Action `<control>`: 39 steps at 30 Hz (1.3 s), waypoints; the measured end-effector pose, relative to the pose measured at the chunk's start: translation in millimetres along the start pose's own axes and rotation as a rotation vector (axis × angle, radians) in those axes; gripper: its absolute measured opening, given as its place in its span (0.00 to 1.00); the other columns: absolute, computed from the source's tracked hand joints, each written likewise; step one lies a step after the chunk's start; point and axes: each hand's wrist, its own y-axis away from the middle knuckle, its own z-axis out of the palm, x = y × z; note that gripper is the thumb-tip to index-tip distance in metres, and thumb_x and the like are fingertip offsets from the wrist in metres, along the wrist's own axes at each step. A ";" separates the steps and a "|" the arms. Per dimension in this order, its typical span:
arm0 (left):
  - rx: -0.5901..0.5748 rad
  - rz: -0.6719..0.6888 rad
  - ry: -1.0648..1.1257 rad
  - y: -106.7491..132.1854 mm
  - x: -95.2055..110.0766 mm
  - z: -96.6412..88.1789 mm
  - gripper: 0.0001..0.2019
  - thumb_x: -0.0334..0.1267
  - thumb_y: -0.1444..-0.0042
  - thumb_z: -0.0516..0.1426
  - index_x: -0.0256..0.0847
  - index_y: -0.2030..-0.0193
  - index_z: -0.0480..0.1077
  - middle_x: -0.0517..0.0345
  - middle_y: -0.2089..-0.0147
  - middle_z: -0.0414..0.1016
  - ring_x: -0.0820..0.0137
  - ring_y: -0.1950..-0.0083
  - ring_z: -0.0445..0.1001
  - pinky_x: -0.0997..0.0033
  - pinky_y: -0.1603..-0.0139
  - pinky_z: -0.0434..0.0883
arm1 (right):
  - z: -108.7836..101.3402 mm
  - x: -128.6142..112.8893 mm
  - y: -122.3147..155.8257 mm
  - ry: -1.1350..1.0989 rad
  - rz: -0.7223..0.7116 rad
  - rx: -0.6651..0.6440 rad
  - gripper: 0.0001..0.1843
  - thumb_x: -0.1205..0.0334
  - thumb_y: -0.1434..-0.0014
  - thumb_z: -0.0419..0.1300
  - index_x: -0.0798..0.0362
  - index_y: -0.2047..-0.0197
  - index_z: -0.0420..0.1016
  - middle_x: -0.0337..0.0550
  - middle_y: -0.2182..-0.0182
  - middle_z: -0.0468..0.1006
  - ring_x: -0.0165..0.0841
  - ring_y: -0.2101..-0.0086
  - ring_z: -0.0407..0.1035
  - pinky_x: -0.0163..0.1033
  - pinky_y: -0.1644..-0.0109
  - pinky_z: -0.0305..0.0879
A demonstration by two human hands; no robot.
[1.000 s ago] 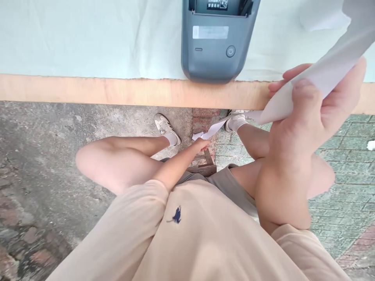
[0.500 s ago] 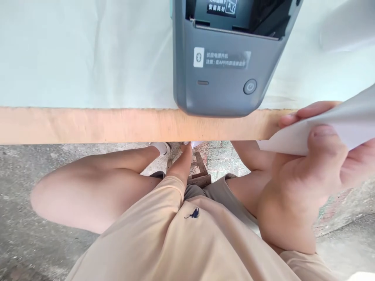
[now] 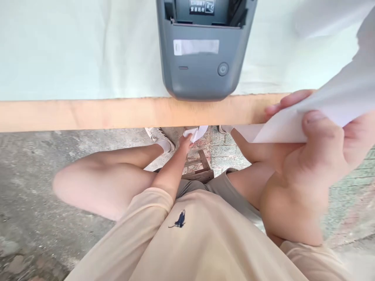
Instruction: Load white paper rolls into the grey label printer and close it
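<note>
My right hand point(image 3: 325, 144) is closed on a strip of white paper point(image 3: 328, 105) at the table's right front edge, thumb on top and fingers beneath. The strip runs up out of view at the right, and its lower end folds down beneath the edge. Low between my legs, under the table edge, my left hand point(image 3: 186, 139) is closed on white paper point(image 3: 199, 133). Whether both hands hold one piece cannot be seen. A dark grey label printer point(image 3: 202, 78) with its cover open lies near the table edge, touched by neither hand.
The table has a pale covering point(image 3: 58, 50) and a bare wooden front edge point(image 3: 88, 115). A blurred white object point(image 3: 328, 19) is at the upper right. Beneath me are a wooden stool point(image 3: 199, 173) and rough concrete ground point(image 3: 96, 144).
The view has shifted, so the printer appears farther up and left. More of my left hand and its paper now shows below the table edge. My right hand keeps its hold on the paper.
</note>
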 end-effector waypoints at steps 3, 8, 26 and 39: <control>-0.188 0.146 -0.100 26.9 34.1 -21.5 0.18 0.44 0.42 0.54 0.38 0.47 0.65 0.51 0.47 0.69 0.68 0.49 0.71 0.58 0.48 0.73 | 13.6 -12.9 29.6 -0.079 -0.049 -0.014 0.14 0.48 0.49 0.54 0.34 0.59 0.72 0.40 0.65 0.74 0.42 0.58 0.71 0.46 0.69 0.73; -0.518 0.342 -0.313 105.5 106.9 -63.6 0.14 0.39 0.49 0.61 0.34 0.57 0.70 0.57 0.61 0.74 0.72 0.61 0.73 0.70 0.60 0.73 | 27.9 -24.5 67.7 -0.127 -0.169 -0.202 0.13 0.57 0.45 0.52 0.38 0.56 0.70 0.40 0.64 0.75 0.37 0.62 0.72 0.42 0.69 0.72; -1.135 0.235 -0.281 164.8 128.2 -26.2 0.25 0.52 0.72 0.69 0.38 0.69 0.71 0.60 0.73 0.69 0.75 0.72 0.68 0.74 0.73 0.68 | 47.4 -29.5 -22.4 -0.042 -0.419 0.054 0.14 0.59 0.45 0.58 0.49 0.55 0.66 0.40 0.58 0.73 0.28 0.59 0.69 0.36 0.58 0.68; -1.203 0.118 -0.083 171.9 113.0 -17.7 0.22 0.51 0.61 0.66 0.41 0.63 0.70 0.59 0.66 0.74 0.72 0.65 0.74 0.73 0.64 0.73 | 43.3 -25.5 -22.3 -0.062 -0.562 0.000 0.17 0.64 0.44 0.57 0.43 0.50 0.66 0.34 0.56 0.73 0.24 0.56 0.69 0.33 0.53 0.69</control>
